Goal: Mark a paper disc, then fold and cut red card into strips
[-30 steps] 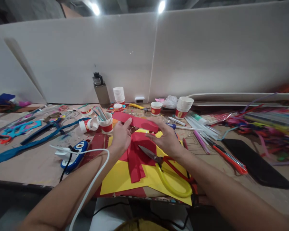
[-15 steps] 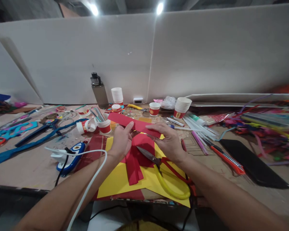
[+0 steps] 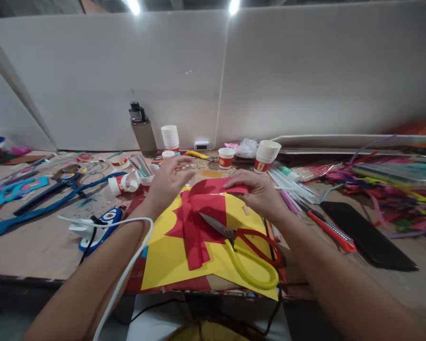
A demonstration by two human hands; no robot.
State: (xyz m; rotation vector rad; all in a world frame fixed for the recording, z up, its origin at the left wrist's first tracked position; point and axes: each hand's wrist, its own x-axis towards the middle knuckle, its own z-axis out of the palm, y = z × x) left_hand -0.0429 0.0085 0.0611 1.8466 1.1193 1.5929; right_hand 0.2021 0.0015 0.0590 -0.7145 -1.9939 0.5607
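nearest the person, yellow paper (image 3: 159, 270) lies along the edge of the surface (image 3: 49, 255), probably as a base to work over. on it rest the scissors (image 3: 230, 233), handles turned toward the person, perhaps so they can be picked up easily; their blades overlap red paper (image 3: 216, 208). just left of them lies a narrow red piece (image 3: 192, 237), pointing lengthwise toward the person.

beyond these, the right hand (image 3: 253, 192) has a closed grip, pinching the red strip (image 3: 208, 186) by its right end, thumb and fingers together, seemingly to keep it raised above the paper. the left hand (image 3: 168, 182) is open, fingers spread, apparently gripping nothing, in front of a cup of sticks (image 3: 147, 176). farther back stand a single cup (image 3: 226, 159), a cup stack (image 3: 268, 154) and a bottle (image 3: 143, 135).

half a second ago both hands held the strip fairly straight; now the left has let go and moved off to the left, and the strip's free end curves downward.
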